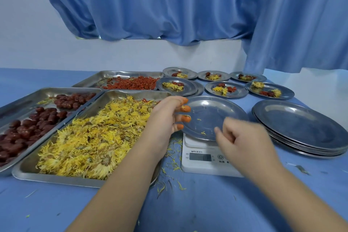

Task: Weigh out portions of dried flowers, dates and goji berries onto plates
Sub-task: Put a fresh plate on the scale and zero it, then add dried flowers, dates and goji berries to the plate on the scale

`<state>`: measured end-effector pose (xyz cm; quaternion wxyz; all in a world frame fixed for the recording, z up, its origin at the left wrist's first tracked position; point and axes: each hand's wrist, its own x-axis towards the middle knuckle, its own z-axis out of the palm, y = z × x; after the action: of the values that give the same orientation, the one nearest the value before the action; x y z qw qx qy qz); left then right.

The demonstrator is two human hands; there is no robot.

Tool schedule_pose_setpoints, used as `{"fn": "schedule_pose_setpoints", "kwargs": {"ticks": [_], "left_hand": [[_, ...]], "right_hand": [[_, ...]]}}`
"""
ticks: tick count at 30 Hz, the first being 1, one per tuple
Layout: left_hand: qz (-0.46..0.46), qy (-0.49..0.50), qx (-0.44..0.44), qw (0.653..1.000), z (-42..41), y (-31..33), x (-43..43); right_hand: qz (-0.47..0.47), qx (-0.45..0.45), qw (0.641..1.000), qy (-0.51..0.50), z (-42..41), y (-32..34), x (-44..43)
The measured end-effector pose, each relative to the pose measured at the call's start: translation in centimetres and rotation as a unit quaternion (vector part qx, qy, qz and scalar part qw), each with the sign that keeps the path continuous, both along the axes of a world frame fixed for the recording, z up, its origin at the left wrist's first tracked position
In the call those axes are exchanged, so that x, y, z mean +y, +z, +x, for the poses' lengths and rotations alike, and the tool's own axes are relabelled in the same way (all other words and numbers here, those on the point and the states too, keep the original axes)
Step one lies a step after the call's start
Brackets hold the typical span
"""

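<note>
Your left hand [166,117]: fingers loosely spread, empty, at the left rim of the plate [212,113] on the scale [199,158]. Right hand [243,137]: curled over its near rim, blurred, grip unclear. Dried flowers [90,137] lie just left of your left hand.

Single view: head cam worn on me, wide-angle, facing forward and down across the blue table [188,203]. It sits close in. My forearms enter from the bottom edge, with left hand [167,117] and right hand [243,137] mid-frame by the scale [197,165]. Date tray [28,98] is cut by the left edge, plate stack [301,124] by the right. Curtain [169,5] and wall [131,52] fill the upper half, straight ahead.
</note>
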<state>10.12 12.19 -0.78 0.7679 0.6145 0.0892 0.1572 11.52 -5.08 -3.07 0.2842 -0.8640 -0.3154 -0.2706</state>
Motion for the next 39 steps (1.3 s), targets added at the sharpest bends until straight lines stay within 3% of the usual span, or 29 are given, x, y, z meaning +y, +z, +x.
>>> {"fn": "schedule_pose_setpoints", "kwargs": {"ticks": [5,10,14,19,27,31,33,36,39], "left_hand": [[0.094,-0.033,-0.041,0.994,-0.7,-0.4,0.0],[0.093,-0.079,-0.046,0.991,-2.0,0.4,2.3],[0.233,-0.023,-0.004,0.972,-2.9,1.6,5.9],[0.457,0.040,0.037,0.888,-2.8,4.6,10.3],[0.684,-0.104,0.177,0.700,0.4,2.1,10.8],[0.702,-0.101,0.143,0.690,0.9,2.5,10.5],[0.731,-0.124,0.149,0.655,0.9,2.7,10.2],[0.784,-0.157,0.172,0.575,0.8,2.6,9.7],[0.784,-0.155,0.179,0.575,0.7,2.9,9.6]], "right_hand": [[-0.045,-0.009,0.997,0.061,-0.9,-2.6,-0.9],[-0.005,0.044,0.994,0.102,0.6,-2.4,-2.2],[-0.021,0.058,0.990,0.126,0.3,-2.3,-2.1],[-0.050,0.076,0.985,0.147,-0.3,-2.6,-1.2],[-0.045,0.110,0.985,0.128,-0.2,-2.3,-1.9],[-0.036,0.117,0.985,0.122,-0.1,-2.3,-2.1],[-0.043,0.116,0.985,0.124,-0.2,-2.4,-2.0],[-0.056,0.117,0.982,0.135,-0.3,-2.6,-1.7],[-0.063,0.116,0.981,0.141,-0.4,-2.6,-1.6]]}}
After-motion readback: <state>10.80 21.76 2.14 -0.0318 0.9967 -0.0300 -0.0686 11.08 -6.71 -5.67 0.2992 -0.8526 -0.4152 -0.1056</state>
